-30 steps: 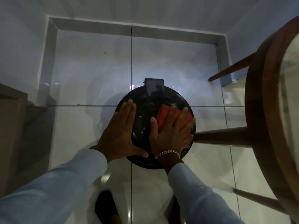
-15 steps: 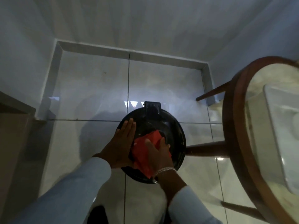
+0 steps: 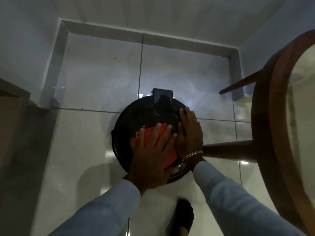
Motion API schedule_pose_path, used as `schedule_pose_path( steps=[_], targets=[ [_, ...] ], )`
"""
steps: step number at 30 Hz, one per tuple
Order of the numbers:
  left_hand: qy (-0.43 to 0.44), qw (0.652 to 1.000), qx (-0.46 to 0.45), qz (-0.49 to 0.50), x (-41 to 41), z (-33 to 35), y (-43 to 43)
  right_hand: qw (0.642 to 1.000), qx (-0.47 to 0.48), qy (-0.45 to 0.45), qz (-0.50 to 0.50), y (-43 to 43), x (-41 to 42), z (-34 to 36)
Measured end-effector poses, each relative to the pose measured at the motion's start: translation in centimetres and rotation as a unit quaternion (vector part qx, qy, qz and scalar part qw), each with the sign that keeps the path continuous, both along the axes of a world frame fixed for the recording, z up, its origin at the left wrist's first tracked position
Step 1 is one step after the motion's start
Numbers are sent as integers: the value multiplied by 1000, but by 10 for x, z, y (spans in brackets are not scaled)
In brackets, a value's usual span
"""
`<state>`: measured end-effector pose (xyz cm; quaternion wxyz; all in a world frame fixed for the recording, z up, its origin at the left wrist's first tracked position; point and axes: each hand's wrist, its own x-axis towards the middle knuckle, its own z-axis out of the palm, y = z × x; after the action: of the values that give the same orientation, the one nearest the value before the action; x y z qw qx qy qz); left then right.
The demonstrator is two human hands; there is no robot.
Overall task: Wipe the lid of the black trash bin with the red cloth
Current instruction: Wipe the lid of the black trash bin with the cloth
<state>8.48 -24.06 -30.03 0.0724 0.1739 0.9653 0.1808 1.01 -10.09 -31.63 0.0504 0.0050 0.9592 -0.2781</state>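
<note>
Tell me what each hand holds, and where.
The left hand presses flat on the middle of the crumpled red cloth. The right hand lies flat on the round black lid.

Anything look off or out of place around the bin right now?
Nothing stands out. The lid sits flat, left hand pressing the red cloth on it, right hand flat beside. No spill shows on the floor.

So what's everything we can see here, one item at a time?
trash bin lid: one, glossy black, round, on the bin at centre.
red cloth: one, red, flat on the lid's near left part.
wooden table: one, brown frame with a pale top, at right.
floor: pale glossy tiles, under everything.
bracelet: one, silver, on the right wrist.
left hand: flat on the cloth.
right hand: flat on the lid's right side.
</note>
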Motion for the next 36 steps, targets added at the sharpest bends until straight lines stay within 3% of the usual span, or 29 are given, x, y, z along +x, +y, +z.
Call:
schedule_pose_path(
  steps=[10,16,20,22,25,26,28,30,32,34,36],
  targets=[
    [93,994,9,-57,9,-13,-27,997,-46,54,-15,2,4,-4],
    [60,991,81,-83,12,-1,-45,998,-42,47,-12,3,6,-3],
    [-13,979,198,-38,8,17,-60,998,-45,47,-15,1,6,0],
    [-67,942,316,88,8,29,-59,998,-46,44,-14,1,6,1],
    [-101,773,513,359,-7,49,-46,998,-48,37,-18,1,6,1],
    [-76,728,534,422,-18,52,-43,998,-48,37,-18,1,6,1],
    [-29,697,524,488,-43,54,-37,998,-47,37,-18,1,7,1],
    [8,739,485,468,-64,52,-30,998,-44,37,-17,2,6,0],
    [12,851,374,369,-75,42,-20,998,-41,37,-16,2,5,-1],
    [21,961,186,203,-74,21,-14,998,-36,41,-15,2,5,0],
    [29,994,46,93,-68,6,-16,998,-33,47,-16,1,5,0]
  ],
)
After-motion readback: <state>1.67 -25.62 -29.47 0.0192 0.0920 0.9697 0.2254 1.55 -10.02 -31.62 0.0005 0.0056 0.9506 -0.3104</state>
